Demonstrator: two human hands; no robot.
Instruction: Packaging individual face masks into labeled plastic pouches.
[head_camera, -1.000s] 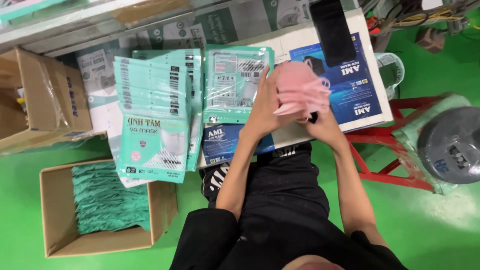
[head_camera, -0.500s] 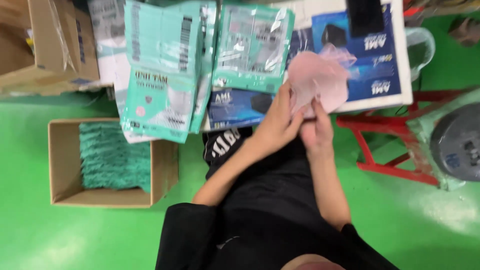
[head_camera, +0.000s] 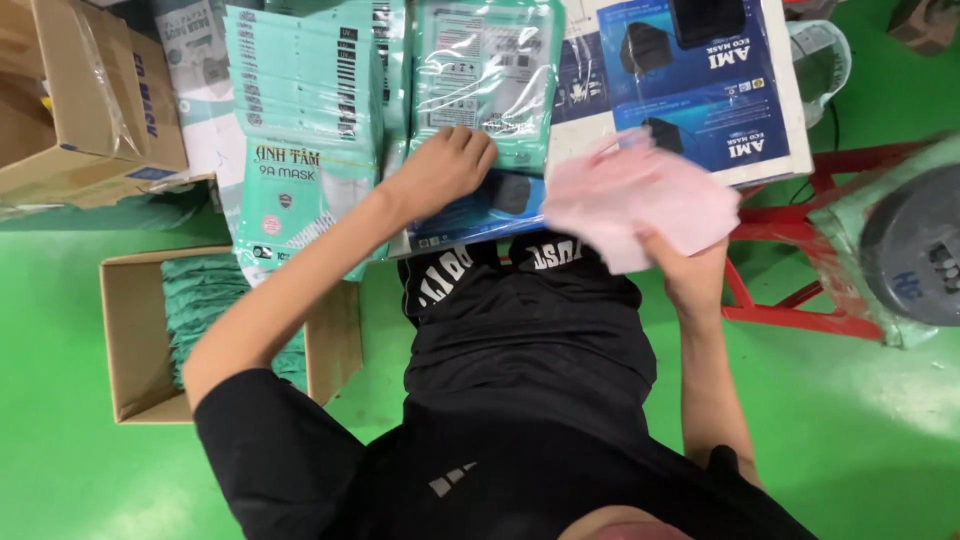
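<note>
Pink masks (head_camera: 640, 200) sit gripped in right hand (head_camera: 690, 275); left hand (head_camera: 440, 170) apparently rests loosely curled on teal packet (head_camera: 490, 75).

Pink mask stack (head_camera: 640, 200) beside teal clear-fronted packet (head_camera: 487, 75).

Left hand (head_camera: 440, 170) now off pink masks (head_camera: 640, 200).

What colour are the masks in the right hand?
Pale pink; the masks show best in the head view, held by the right hand.
</note>
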